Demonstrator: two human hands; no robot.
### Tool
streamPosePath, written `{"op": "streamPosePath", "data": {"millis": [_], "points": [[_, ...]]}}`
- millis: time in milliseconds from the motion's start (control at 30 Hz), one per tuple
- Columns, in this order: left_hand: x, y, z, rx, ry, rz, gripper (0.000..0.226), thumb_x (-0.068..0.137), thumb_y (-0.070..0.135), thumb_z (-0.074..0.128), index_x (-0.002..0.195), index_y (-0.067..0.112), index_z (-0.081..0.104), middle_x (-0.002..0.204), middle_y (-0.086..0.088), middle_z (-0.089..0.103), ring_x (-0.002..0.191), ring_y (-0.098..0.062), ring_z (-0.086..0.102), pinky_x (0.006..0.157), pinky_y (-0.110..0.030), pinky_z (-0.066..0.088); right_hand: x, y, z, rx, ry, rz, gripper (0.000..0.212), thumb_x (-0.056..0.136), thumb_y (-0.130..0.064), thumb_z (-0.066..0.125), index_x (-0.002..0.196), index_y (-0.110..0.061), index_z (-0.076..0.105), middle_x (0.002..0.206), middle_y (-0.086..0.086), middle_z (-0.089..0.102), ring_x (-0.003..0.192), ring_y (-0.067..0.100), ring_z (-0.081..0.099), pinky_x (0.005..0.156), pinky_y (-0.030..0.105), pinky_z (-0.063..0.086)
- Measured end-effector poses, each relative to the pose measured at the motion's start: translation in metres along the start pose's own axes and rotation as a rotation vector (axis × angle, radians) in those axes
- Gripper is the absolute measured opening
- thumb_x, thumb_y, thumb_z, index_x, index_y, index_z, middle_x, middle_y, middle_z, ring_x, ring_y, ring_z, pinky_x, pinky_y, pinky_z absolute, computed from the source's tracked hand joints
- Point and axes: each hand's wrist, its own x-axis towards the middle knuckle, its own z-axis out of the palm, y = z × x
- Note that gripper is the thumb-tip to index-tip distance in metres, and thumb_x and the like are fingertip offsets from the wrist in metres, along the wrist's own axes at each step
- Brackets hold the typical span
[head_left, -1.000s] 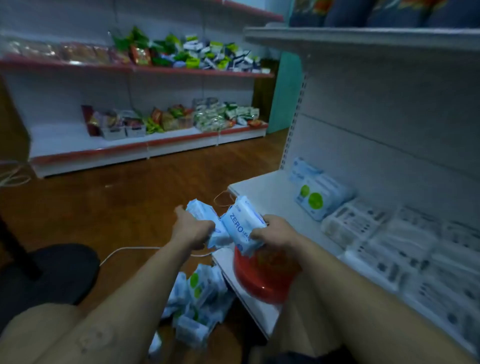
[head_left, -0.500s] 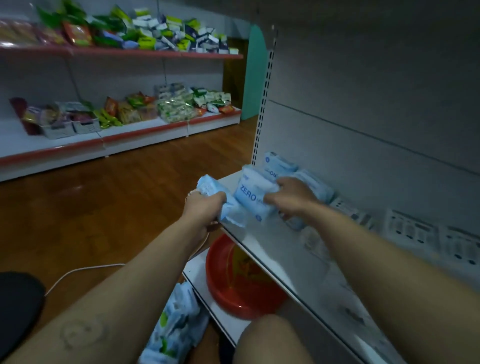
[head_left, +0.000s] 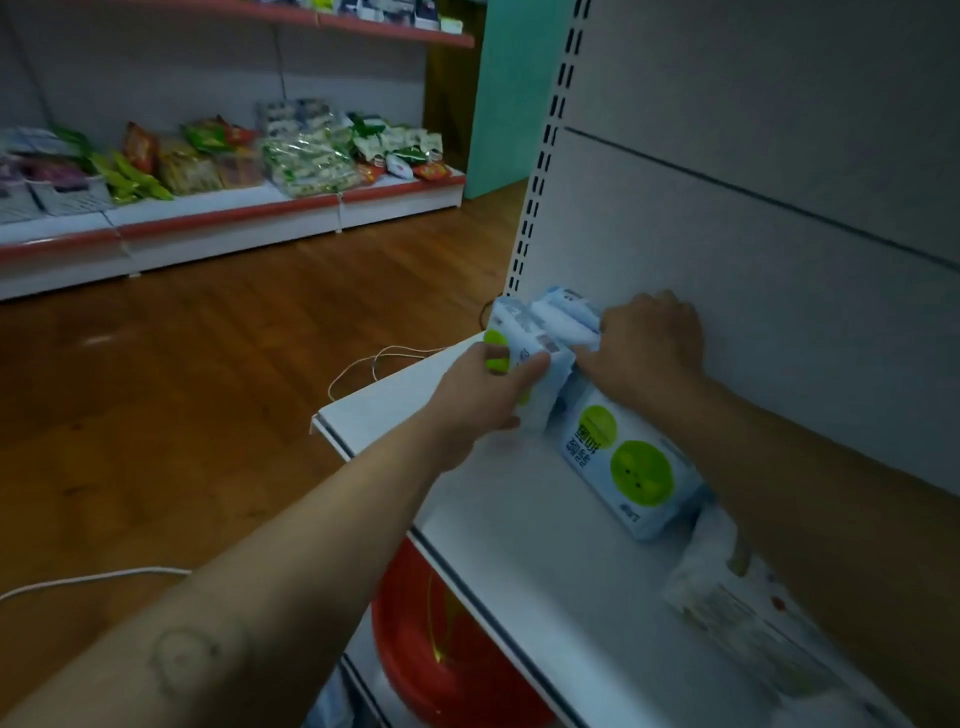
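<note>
Both my hands are at the far left end of a white shelf (head_left: 498, 519). My left hand (head_left: 483, 400) grips a light blue packet with green dots (head_left: 511, 338), standing upright against the shelf's back corner. My right hand (head_left: 641, 348) grips a second pale blue packet (head_left: 563, 314) right beside it, against the back panel. Just behind my right wrist a larger blue packet with two green circles (head_left: 618, 462) leans against the back panel.
More white packets (head_left: 727, 613) lie along the shelf under my right forearm. A red basin (head_left: 447, 654) sits on the lower shelf below. A white cord (head_left: 374, 364) trails over the wooden floor. Shelves of snack bags (head_left: 218, 161) line the far wall.
Both hands have carried the two packets forward from the shelf's front edge to its back left corner. The view has shifted closer to the shelf.
</note>
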Motion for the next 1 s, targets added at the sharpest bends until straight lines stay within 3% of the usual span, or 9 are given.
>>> {"op": "streamPosePath", "data": {"millis": [67,167,400,500,667,833,1000], "points": [[0.003,-0.004,0.002,-0.048,-0.042,0.004,0.057,0.087,0.037,0.069,0.134,0.014,0.045,0.122,-0.012,0.058,0.104,-0.022,0.064,0.082,-0.041,0.059,0.001,0.005,-0.002,0.039,0.011,0.033,0.04,0.087,-0.05,0.057,0.112,-0.019,0.064,0.118,0.013,0.057,0.112,0.032,0.047,0.092,0.036,0.035],[0.002,-0.005,-0.003,-0.073,-0.092,0.02,0.051,0.09,0.032,0.066,0.134,0.014,0.048,0.119,-0.01,0.061,0.102,-0.019,0.064,0.083,-0.04,0.059,0.011,0.008,-0.02,0.304,0.011,0.117,0.03,0.087,-0.032,0.059,0.115,-0.024,0.064,0.121,0.01,0.061,0.113,0.032,0.053,0.097,0.036,0.041],[-0.018,-0.008,-0.018,0.357,-0.234,0.18,0.049,0.09,0.027,0.066,0.136,0.027,0.052,0.127,0.005,0.059,0.11,-0.013,0.059,0.092,-0.036,0.053,-0.03,-0.039,-0.055,0.446,0.12,-0.035,0.034,0.086,-0.043,0.06,0.114,-0.024,0.063,0.112,0.005,0.064,0.105,0.027,0.056,0.092,0.037,0.045],[-0.045,0.0,-0.035,0.477,-0.149,0.238,0.046,0.088,0.033,0.068,0.132,0.026,0.055,0.127,0.009,0.059,0.11,-0.011,0.059,0.09,-0.032,0.051,-0.064,-0.049,-0.058,0.517,0.054,-0.08,0.045,0.082,-0.049,0.066,0.119,-0.025,0.058,0.114,0.004,0.062,0.104,0.025,0.057,0.089,0.037,0.047],[-0.122,-0.007,-0.099,0.716,0.012,0.341,0.038,0.089,0.032,0.067,0.125,0.024,0.059,0.118,0.01,0.062,0.109,-0.006,0.058,0.089,-0.025,0.049,-0.121,-0.075,-0.061,0.554,-0.198,-0.12,0.059,0.08,-0.05,0.069,0.13,-0.026,0.048,0.126,-0.001,0.053,0.112,0.021,0.055,0.089,0.035,0.047],[-0.187,-0.039,-0.158,1.02,0.15,0.266,0.049,0.084,0.041,0.07,0.128,0.028,0.055,0.121,0.008,0.06,0.11,-0.01,0.056,0.091,-0.027,0.047,-0.17,-0.134,-0.041,0.582,-0.257,-0.234,0.06,0.078,-0.051,0.068,0.129,-0.028,0.047,0.125,0.0,0.05,0.115,0.021,0.052,0.091,0.035,0.046],[-0.227,-0.088,-0.21,1.32,0.162,-0.028,0.063,0.082,0.053,0.066,0.136,0.027,0.045,0.132,0.001,0.054,0.121,-0.022,0.051,0.095,-0.038,0.047,-0.213,-0.19,-0.012,0.524,-0.504,-0.39,0.07,0.078,-0.052,0.069,0.136,-0.023,0.042,0.13,0.004,0.045,0.124,0.026,0.046,0.095,0.038,0.044]]}}
